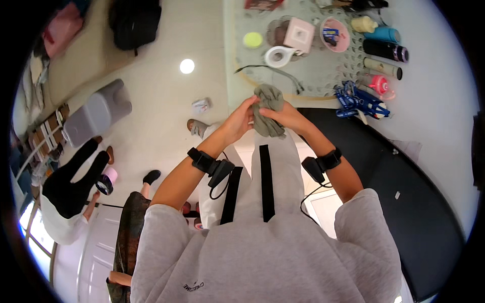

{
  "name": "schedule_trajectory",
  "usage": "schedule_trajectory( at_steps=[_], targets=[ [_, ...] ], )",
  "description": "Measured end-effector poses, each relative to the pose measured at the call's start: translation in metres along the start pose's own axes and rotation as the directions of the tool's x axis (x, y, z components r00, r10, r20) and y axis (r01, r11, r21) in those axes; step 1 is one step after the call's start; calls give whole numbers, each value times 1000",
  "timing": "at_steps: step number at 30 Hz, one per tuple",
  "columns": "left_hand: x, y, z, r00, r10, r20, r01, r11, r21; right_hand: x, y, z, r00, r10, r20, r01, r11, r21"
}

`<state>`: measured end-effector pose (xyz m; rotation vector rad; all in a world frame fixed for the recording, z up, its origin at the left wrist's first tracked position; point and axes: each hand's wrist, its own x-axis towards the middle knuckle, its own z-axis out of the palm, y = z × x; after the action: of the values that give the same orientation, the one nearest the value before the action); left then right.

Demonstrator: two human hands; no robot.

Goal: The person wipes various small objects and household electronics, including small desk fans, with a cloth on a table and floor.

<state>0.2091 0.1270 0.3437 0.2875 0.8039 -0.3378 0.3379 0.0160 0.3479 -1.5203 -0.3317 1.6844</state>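
A crumpled grey-green cloth (268,110) is bunched up between my two hands, in front of my knees. My left hand (241,120) grips its left side, fingers curled along the edge. From the right, my right hand (290,116) holds it with the thumb laid across the folds. Each forearm wears a black strap with a small black device and a cable. Just beyond the cloth is the near edge of a table with a patterned transparent cover (257,85), where a black cable (273,68) lies.
On the table are a pink box (299,35), a white round-headed object (279,57), a pink basket (345,32), several bottles (384,50) and blue lanyards (348,100). A black surface (363,163) curves along my right. Two other people stand at left, near a grey plastic bin (96,113).
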Motion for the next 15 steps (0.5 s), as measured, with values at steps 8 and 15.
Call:
schedule_trajectory(
  at_steps=[8, 15],
  targets=[
    [-41, -42, -214, 846, 259, -467, -132, 949, 286, 75, 122, 127, 977, 214, 12, -214, 976, 36],
    [29, -123, -404, 617, 574, -539, 238, 517, 823, 155, 193, 191, 895, 350, -276, -348, 936, 58]
  ],
)
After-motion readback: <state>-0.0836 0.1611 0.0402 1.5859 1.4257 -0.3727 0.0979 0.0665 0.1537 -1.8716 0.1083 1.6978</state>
